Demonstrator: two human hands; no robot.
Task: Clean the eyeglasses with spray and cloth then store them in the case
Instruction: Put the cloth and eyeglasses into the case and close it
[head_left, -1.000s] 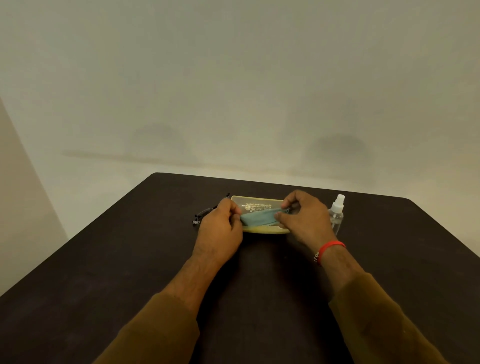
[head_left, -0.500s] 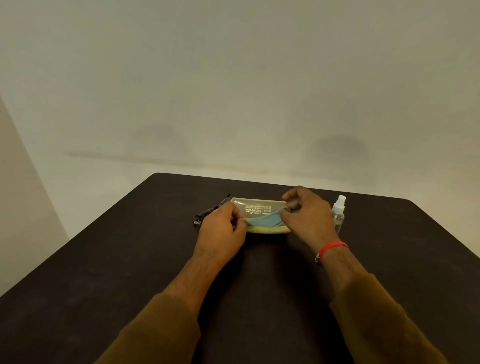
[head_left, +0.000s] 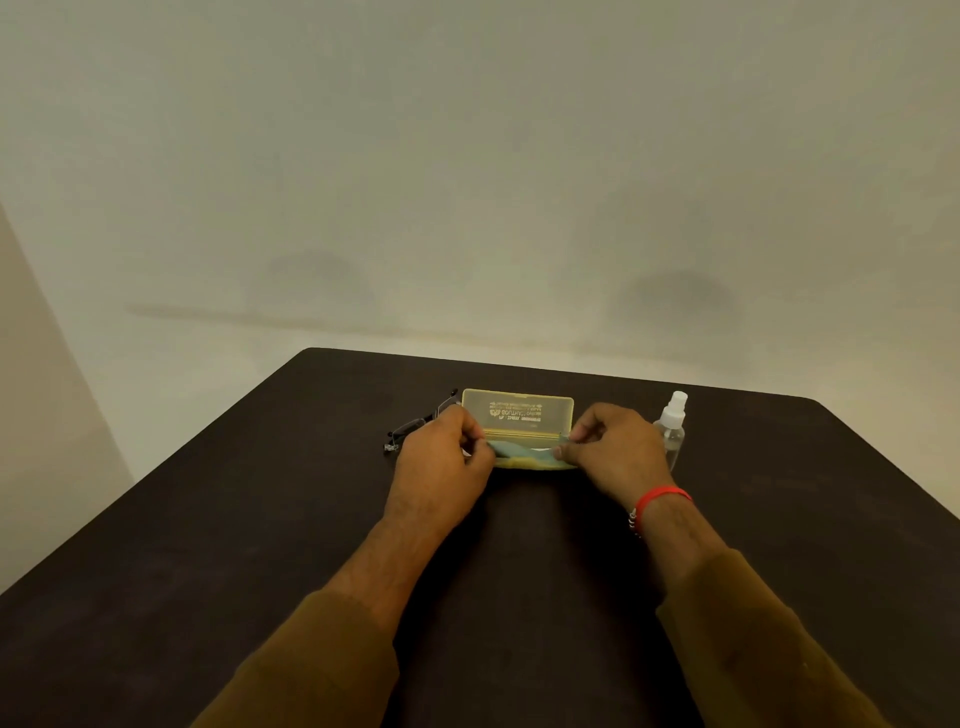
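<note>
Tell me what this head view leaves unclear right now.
- Thin-framed eyeglasses: near end hidden behind left hand.
- Blue cleaning cloth: both ends covered by fingers.
- Print on translucent yellow case lid: too small to read.
- Clear spray bottle: liquid level indiscernible, partly behind right hand.

You are wearing a long-sleeved top in a dull olive-brown, its left sleeve (head_left: 306, 660) and right sleeve (head_left: 769, 644) both ending partway up the forearm, leaving your wrists bare. The fabric is looking plain and soft, with no print or buttons showing. On your right wrist you are wearing a thin red band (head_left: 662, 496), and a few small silvery beads (head_left: 632, 521) are hanging from its near side.
</note>
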